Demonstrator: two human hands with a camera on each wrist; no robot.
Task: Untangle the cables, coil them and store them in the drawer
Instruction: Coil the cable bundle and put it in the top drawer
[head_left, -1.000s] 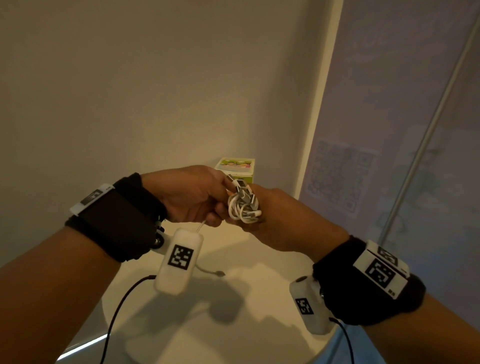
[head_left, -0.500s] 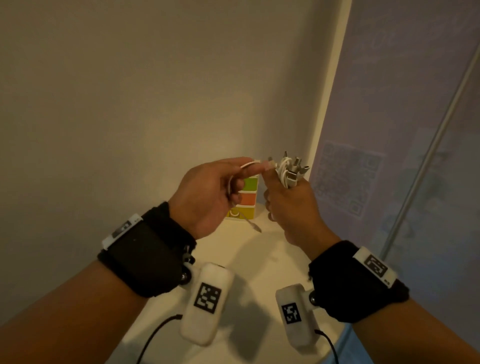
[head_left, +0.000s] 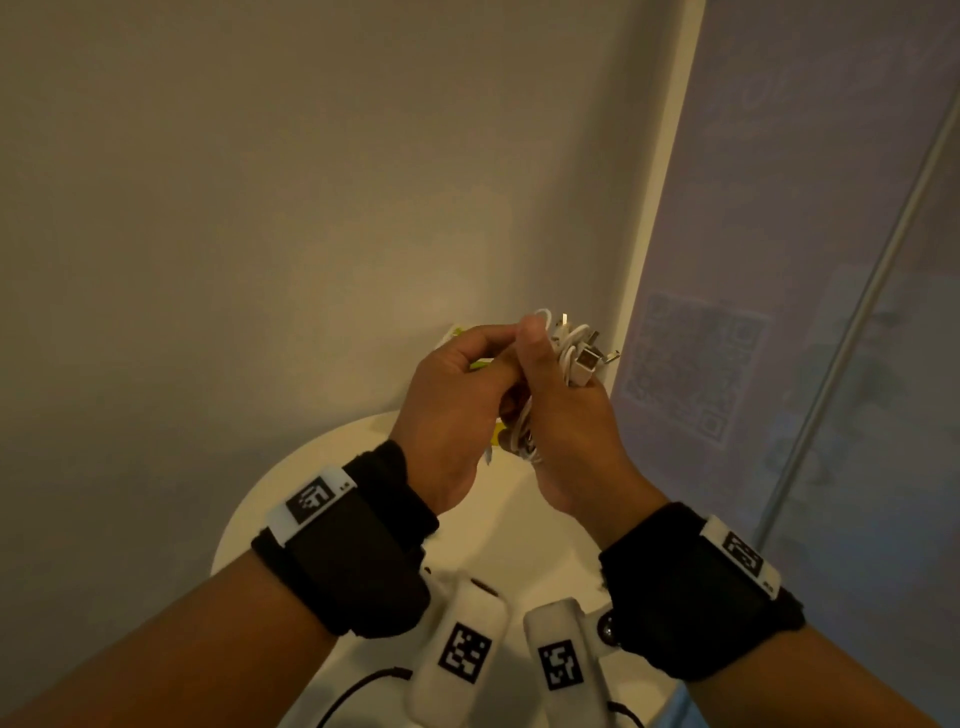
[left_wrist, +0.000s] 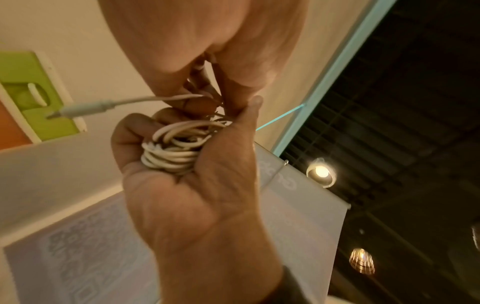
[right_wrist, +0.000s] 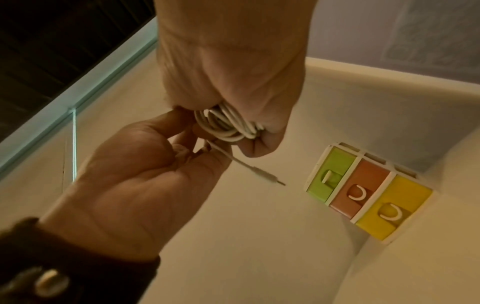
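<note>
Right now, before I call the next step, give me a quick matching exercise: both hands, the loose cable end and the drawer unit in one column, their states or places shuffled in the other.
Things:
1. left hand
2. right hand
3. loose cable end
4. drawer unit

States or places:
A. stands on the table by the wall
B. grips the cable bundle
C. its plug dangles free in the air
D. pinches a single strand beside the bundle

Pairs: 1-D, 2-B, 3-C, 4-A
</note>
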